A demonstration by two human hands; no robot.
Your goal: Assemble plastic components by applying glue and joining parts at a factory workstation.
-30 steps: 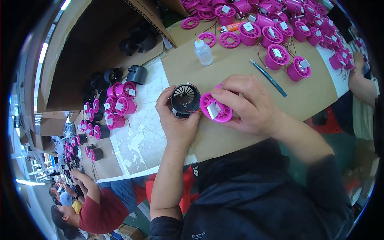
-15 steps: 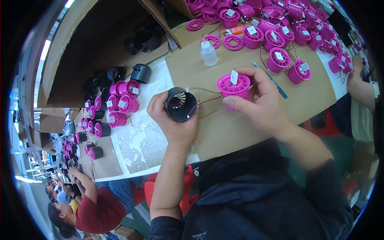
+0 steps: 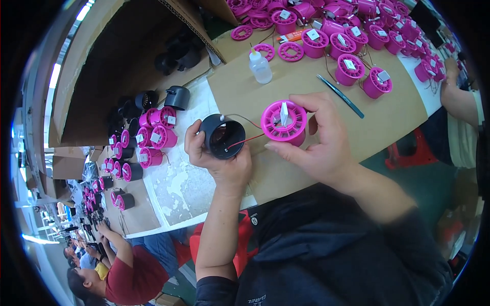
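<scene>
My left hand is closed round a black cylindrical housing, its open mouth turned toward the right. Between thumb and fingers, my right hand grips a magenta slotted fan unit with a folded white tag on its front. The two parts are apart, a small gap between them. A red wire runs from the magenta unit into the housing's mouth. A second, greyish wire with a white end lies against the housing's upper rim.
Tweezers and a clear dropper bottle are beyond my hands on cardboard. Magenta units crowd the far right; magenta rings lie nearer. Left are assembled black-and-magenta units and a cardboard box. Other people sit alongside.
My right hand has brought the magenta unit left, closer to the housing, and tilted its slotted face toward me. The housing in my left hand has turned slightly toward the right.
</scene>
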